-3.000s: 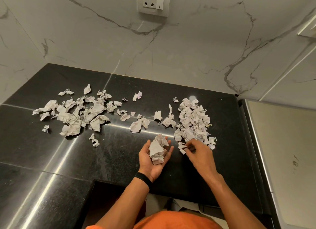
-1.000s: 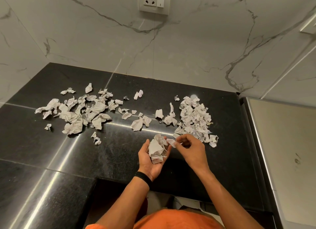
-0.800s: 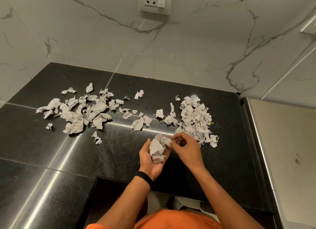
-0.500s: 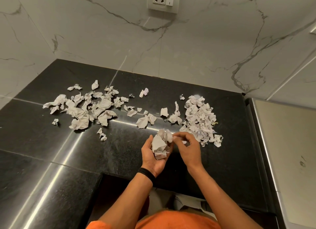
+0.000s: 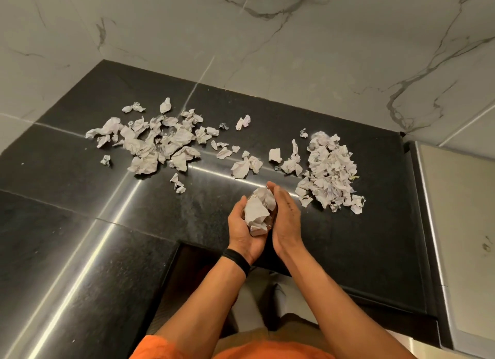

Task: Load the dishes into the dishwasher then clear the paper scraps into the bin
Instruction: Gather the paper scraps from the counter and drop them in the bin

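I find my left hand [image 5: 241, 232] cupped palm-up above the near counter [image 5: 80, 224], fingers curled round a wad [image 5: 257, 211] of paper. My right hand [image 5: 286, 219] lies flat against the wad's right side with fingers straight, evidently to compact it and stop spills. Most of the paper lies uncollected on the counter: a loose spread [image 5: 158, 144] far left, a dense pile [image 5: 330, 171] right. No bin visible.

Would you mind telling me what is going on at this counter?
A person is gathering paper scraps off the black counter. The left hand cups a wad of crumpled scraps while the right hand presses against it. Beyond the hands lie a scattered heap and, right of it, a denser heap.
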